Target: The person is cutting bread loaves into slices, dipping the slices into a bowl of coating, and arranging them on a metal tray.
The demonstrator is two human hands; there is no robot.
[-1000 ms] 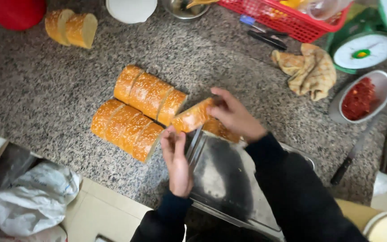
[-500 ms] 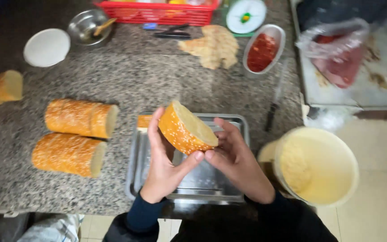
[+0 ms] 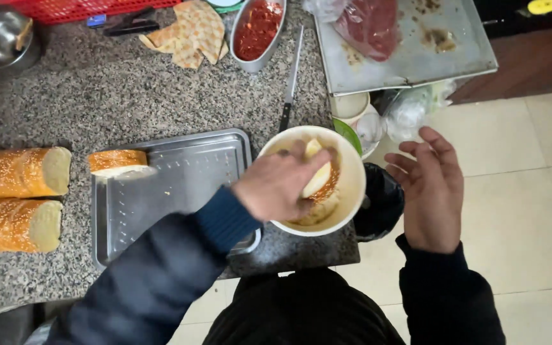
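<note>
On the speckled granite counter [image 3: 129, 96], the biggest thing near the work is a flat steel tray [image 3: 180, 185], lying with one cut bread piece [image 3: 117, 162] resting in its upper left corner. Left of the tray, just beside it, two sesame-crusted loaves [image 3: 17, 198] lie side by side, cut ends turned toward the tray. At the far side of the counter, a larger metal sheet pan [image 3: 416, 57] carries a clear bag of red meat [image 3: 368, 25]. At the counter's near edge, just right of the tray, stands a cream-coloured round bowl [image 3: 352, 185] with a pale spread inside. The left hand [image 3: 279, 185] reaches across into this bowl, fingers clenched around a slice of bread [image 3: 319, 176], which is pressed crust-side down into the spread. The right hand [image 3: 429, 188] hangs beside the bowl, out over the tiled floor, palm open and fingers spread, grasping nothing. Beyond the bowl, a knife [image 3: 291, 86] lies on the granite, next to an oval dish of red sauce [image 3: 258, 29] and a folded yellow cloth [image 3: 190, 32].
</note>
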